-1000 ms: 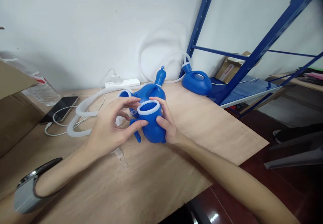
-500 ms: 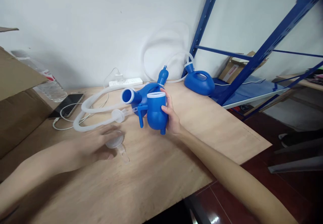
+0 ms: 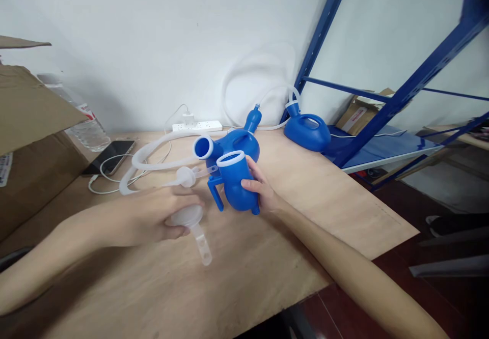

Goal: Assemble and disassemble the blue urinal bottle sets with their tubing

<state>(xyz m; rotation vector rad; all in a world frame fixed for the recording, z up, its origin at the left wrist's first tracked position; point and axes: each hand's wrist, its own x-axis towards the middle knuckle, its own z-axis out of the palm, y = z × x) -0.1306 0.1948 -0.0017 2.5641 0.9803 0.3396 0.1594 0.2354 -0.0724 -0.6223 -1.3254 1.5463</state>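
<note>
My right hand [image 3: 263, 189] is wrapped around a blue plastic cup-shaped piece [image 3: 237, 186]. The piece has a white rim, a side handle and a small spout at the bottom, and it tilts to the left above the table. Lower left, my left hand [image 3: 171, 214] pinches a translucent cap [image 3: 188, 216] by its edge; the cap's perforated strap points toward me. Behind the cup lies a blue bottle [image 3: 244, 145] with a wide white-rimmed mouth. Another translucent cap [image 3: 185, 176] with a strap is near that mouth, at the end of a tube [image 3: 145, 156].
A second blue bottle [image 3: 307, 133] with a tube stands at the back right beside a blue shelf rack [image 3: 332, 28]. A power strip [image 3: 196, 126] lies along the wall. Left are a phone [image 3: 110, 157], a water bottle [image 3: 89, 128] and a cardboard box [image 3: 42, 176].
My left hand has closed on the translucent cap and moved right with it, toward the cup. My right hand has tilted the blue cup. The whole view has shifted slightly.
</note>
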